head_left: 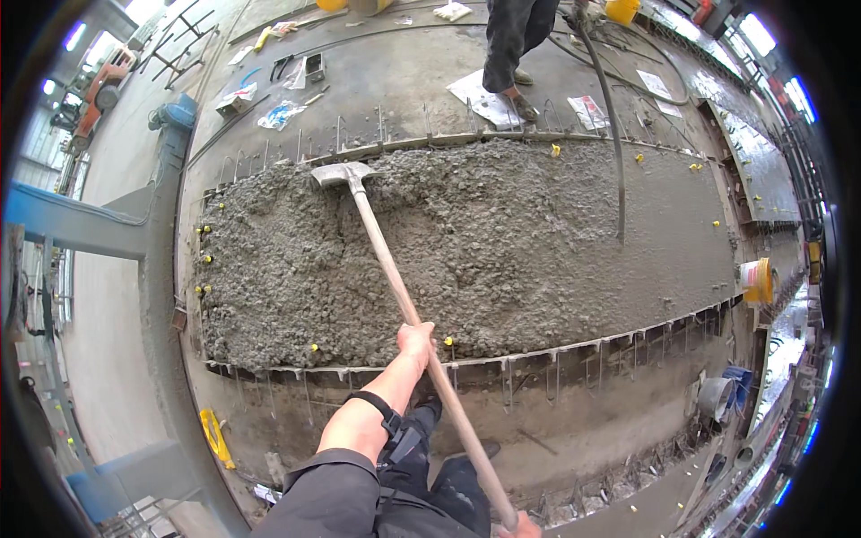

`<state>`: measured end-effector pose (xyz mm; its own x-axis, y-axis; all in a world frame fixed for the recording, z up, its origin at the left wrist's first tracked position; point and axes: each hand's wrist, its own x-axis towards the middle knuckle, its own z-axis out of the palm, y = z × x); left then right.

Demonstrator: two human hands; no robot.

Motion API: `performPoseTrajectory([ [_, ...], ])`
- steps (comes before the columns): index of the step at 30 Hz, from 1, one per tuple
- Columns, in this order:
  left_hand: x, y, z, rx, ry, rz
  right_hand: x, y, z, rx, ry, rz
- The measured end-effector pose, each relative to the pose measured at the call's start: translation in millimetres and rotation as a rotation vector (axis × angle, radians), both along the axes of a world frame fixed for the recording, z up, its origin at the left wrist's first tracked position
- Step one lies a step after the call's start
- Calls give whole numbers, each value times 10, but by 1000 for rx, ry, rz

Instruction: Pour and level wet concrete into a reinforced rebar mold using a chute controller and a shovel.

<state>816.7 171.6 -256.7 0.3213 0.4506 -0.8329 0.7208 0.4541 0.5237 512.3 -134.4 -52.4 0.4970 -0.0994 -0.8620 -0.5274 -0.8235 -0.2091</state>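
My left hand (415,341) is closed around the middle of a shovel's long wooden handle (384,255). Lower down, at the butt of that handle, my right hand (523,527) grips it; the picture's bottom edge cuts part of this hand off. The grey metal shovel blade (344,174) rests at the far left side of a bed of wet concrete (430,242), touching its lumpy surface. To the left the concrete is rough and heaped, while toward the right it lies flatter and smoother. Small yellow caps (315,348) stick out along its edges.
Thin metal rods stand along the form's near edge (556,352) and far edge. Beyond it, another person (520,45) stands holding a dark hose (610,117) that dips into the concrete. A blue steel beam (81,220) is at left, a yellow bucket (759,281) at right.
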Motion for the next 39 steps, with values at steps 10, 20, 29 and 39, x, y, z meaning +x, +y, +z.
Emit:
performPoseTrajectory([
  [10,-1148,-1120,650,-323,28,49,-1612,-1435,263,-39,173,25],
  [20,-803,-1151,531,-191,78,44,-1204,-1002,218,38,95,-330],
  [29,-405,-1086,222,-220,61,11,-1248,-870,77,-244,43,-38],
  [39,-377,-1744,378,-208,122,-89,-1505,-857,252,-179,22,-138],
])
